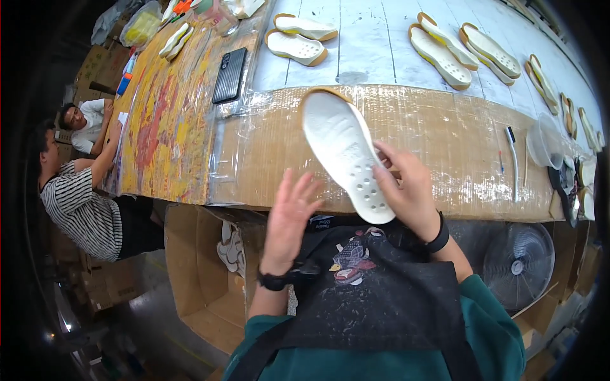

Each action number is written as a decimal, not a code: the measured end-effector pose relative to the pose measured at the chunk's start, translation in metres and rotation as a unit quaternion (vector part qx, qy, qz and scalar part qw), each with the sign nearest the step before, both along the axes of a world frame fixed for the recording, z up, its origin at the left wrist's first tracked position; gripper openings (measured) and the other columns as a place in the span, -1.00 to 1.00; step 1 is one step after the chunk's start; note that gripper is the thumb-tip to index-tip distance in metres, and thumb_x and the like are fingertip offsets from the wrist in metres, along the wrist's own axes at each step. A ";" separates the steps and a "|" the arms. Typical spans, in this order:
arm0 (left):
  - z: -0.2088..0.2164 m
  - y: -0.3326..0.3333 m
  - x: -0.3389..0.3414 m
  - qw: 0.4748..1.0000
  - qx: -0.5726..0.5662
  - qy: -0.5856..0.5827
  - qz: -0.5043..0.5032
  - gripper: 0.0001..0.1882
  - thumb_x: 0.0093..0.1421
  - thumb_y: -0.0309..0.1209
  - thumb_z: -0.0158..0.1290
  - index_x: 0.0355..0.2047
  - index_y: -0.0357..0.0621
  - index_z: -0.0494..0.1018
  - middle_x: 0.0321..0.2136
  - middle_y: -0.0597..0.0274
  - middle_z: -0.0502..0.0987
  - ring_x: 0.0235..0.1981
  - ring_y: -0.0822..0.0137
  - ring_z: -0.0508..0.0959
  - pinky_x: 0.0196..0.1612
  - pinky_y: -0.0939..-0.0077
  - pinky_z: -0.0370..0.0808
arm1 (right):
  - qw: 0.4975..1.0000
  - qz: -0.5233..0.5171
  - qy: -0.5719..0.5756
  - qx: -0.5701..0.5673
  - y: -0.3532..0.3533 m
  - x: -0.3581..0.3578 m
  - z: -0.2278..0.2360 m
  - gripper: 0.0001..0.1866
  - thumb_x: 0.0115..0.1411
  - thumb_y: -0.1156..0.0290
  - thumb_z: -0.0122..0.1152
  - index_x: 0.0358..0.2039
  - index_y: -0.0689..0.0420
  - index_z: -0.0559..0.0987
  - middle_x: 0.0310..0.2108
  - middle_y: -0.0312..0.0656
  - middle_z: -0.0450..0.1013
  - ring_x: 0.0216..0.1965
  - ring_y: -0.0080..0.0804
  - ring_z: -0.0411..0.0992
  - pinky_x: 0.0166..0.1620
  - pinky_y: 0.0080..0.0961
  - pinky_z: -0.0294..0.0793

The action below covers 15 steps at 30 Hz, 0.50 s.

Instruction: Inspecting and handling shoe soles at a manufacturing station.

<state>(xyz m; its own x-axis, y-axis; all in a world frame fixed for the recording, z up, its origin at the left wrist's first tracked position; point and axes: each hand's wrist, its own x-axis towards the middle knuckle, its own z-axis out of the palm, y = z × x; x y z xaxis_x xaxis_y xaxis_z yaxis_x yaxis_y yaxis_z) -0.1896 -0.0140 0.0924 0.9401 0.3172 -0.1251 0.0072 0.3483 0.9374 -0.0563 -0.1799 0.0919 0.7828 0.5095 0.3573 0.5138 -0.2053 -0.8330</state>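
A white shoe sole (338, 136) with a tan edge round its far end and a cluster of small round holes toward its near end is held up over the cardboard-covered table front. My right hand (405, 184) grips it by its right edge, thumb on the upper face and fingers underneath. To the left of the sole my left hand (291, 216) is raised, fingers apart and slightly blurred, holding nothing. The cardboard work surface (267, 146) lies beneath both.
Pairs of soles (438, 56) stand along the white far table. A black phone (230, 76) lies on the paint-stained board (166, 120). At right are a brush (512, 159) and a clear tub (545, 141). A fan (518, 267) and an open carton (197, 267) sit below. Two people are at left.
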 end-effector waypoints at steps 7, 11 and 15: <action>0.021 -0.032 0.049 0.985 -0.110 -0.116 0.062 -0.11 -0.03 0.34 -0.29 0.03 -0.19 0.06 -0.14 0.17 0.28 -0.20 0.38 0.38 -0.14 0.51 0.34 | 0.974 0.193 -0.019 0.118 0.008 -0.027 0.052 -0.58 -0.12 0.44 0.25 -0.18 0.21 0.43 -0.25 -0.09 0.39 -0.28 -0.20 0.36 -0.19 -0.43 0.35; 0.023 -0.030 0.053 0.956 -0.246 -0.151 -0.039 -0.05 -0.03 0.38 -0.43 0.09 -0.21 -0.01 -0.05 0.05 0.25 -0.26 0.34 0.41 -0.30 0.48 0.42 | 0.966 0.160 0.095 0.178 0.004 -0.035 0.045 -0.66 -0.09 0.53 0.20 -0.22 0.22 0.46 -0.18 -0.11 0.37 -0.25 -0.34 0.39 -0.23 -0.53 0.41; 0.022 -0.033 0.052 0.936 -0.260 -0.220 -0.089 -0.03 -0.04 0.37 -0.36 0.13 -0.20 -0.08 0.02 0.04 0.18 -0.19 0.32 0.39 -0.27 0.43 0.43 | 0.972 0.132 0.103 0.162 0.002 -0.041 0.046 -0.67 -0.12 0.57 0.21 -0.25 0.23 0.46 -0.18 -0.08 0.37 -0.23 -0.32 0.38 -0.20 -0.51 0.41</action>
<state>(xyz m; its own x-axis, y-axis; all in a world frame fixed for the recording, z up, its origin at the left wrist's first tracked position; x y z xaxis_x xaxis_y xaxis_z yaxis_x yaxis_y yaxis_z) -0.1374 -0.0474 0.1140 0.9692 0.1540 0.1922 -0.2378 0.7886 0.5671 -0.0972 -0.1782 0.1378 0.7112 0.5894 0.3831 0.3290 0.2025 -0.9223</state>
